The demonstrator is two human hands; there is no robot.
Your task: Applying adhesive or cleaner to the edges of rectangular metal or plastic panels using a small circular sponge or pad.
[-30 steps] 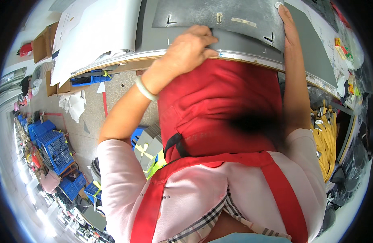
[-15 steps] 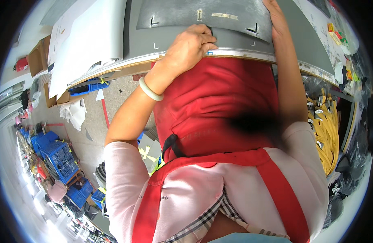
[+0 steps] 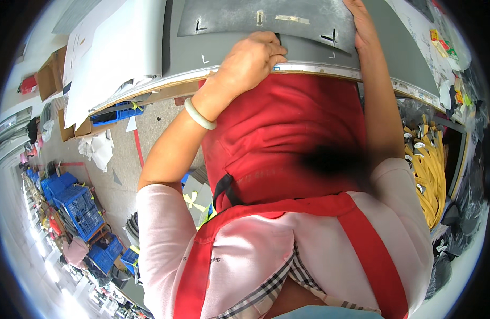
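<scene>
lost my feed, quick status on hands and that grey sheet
Left hand on grey sheet near edge. Right hand flat on its right side. Nothing in the way.

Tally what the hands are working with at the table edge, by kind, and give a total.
Hands: 2, left hand and right hand
Dark grey sheet: 1
Grey table top: 1
Pale bracelet: 1
Total: 5
</scene>
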